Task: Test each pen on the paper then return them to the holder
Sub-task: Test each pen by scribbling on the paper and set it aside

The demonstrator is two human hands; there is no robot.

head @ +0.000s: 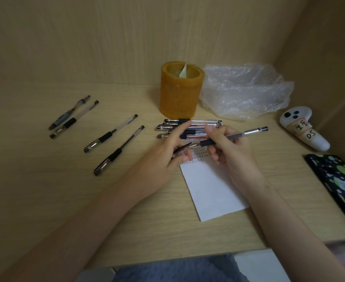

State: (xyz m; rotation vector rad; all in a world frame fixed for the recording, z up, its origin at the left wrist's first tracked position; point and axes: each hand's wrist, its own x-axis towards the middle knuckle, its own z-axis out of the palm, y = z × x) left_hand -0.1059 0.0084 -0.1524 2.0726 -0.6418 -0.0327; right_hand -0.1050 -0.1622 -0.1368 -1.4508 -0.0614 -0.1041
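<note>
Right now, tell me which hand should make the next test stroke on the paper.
Right, most likely. The right hand grips the pen, its tip over the scribbled top of the paper. The left hand pinches only what looks like the cap.

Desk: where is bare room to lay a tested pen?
Bare wood left of the round amber pen holder, behind the four capped pens; the near-left corner. Crowded: the pen pile before the holder, and right, by the patterned phone.

crumpled clear plastic bag (247, 92), white labelled controller (304, 130), patterned phone (338, 184), all on wooden desk (45, 180)
</note>
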